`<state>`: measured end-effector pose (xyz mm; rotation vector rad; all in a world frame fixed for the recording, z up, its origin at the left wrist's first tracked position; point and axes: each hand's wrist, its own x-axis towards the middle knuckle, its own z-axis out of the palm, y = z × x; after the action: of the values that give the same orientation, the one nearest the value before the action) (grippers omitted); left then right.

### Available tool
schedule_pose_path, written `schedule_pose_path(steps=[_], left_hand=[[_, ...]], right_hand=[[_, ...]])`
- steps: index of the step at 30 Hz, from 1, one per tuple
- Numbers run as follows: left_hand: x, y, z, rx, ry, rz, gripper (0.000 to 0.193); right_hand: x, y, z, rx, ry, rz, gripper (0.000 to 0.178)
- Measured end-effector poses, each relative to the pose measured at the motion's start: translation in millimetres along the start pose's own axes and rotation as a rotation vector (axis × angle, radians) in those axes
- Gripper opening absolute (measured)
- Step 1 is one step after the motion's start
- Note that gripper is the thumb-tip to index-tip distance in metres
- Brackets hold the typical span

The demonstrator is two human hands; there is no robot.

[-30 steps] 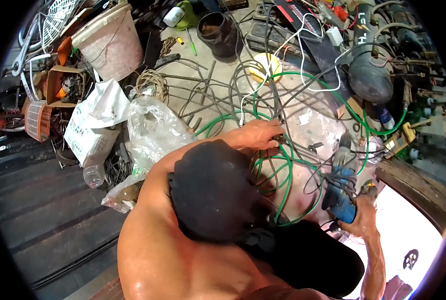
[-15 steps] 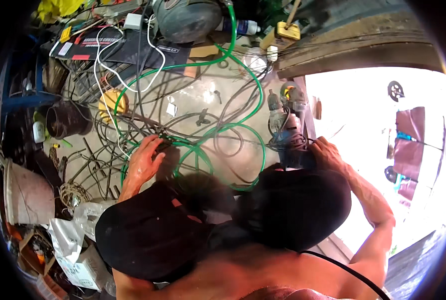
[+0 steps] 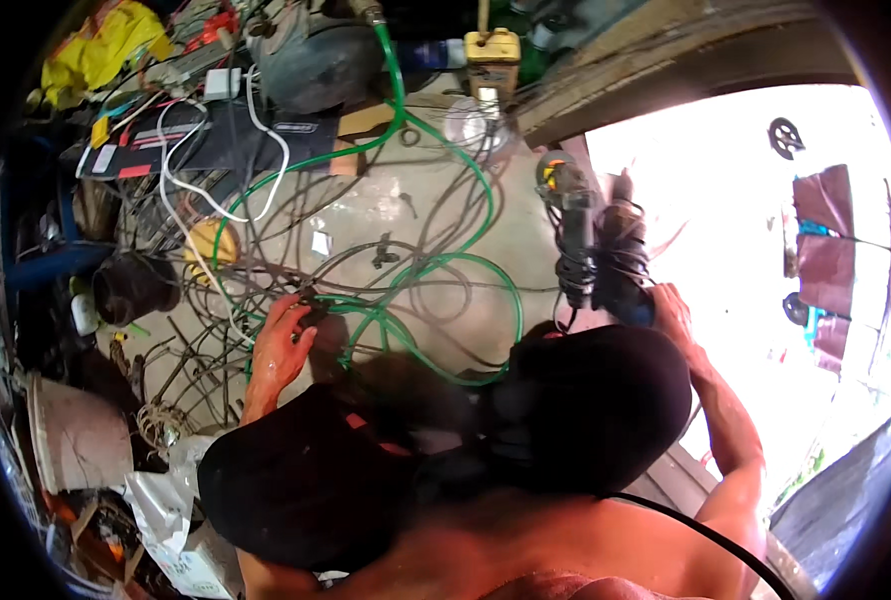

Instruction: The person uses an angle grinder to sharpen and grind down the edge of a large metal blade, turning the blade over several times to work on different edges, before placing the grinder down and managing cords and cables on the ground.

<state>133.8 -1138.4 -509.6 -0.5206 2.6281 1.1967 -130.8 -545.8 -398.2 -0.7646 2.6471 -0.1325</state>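
Observation:
My right hand is wrapped round the dark blue rear end of a corded power drill, which lies at the doorway's edge with its tip away from me. Dark cord is wound about its body. Close beside it on the left is an angle grinder with a yellow-orange disc and its own cord coiled round it. My left hand rests over a tangle of dark cables and a green hose, fingers loosely bent and thumb apart. Its fingertips partly hide what lies under them.
A white cord runs over a dark flat box at the back left. Further back are a rounded grey tank and a yellow container. A pale bucket stands at left. The wooden door sill borders bright ground outside.
The drill has moved right, to the grinder's right side by the doorway, with my right hand on it. My left hand stays over the cables. The whole view has shifted slightly.

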Motion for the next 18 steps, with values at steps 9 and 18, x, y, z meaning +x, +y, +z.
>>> schedule_pose_path(steps=[9, 18], left_hand=[[-1, -16, -8, 0.052, -0.035, 0.070, 0.035], [-3, -4, -17, 0.037, -0.012, 0.037, 0.025]], right_hand=[[-34, 88, 68, 0.026, 0.135, -0.016, 0.043], [-41, 97, 94, 0.102, 0.231, 0.084, 0.036]])
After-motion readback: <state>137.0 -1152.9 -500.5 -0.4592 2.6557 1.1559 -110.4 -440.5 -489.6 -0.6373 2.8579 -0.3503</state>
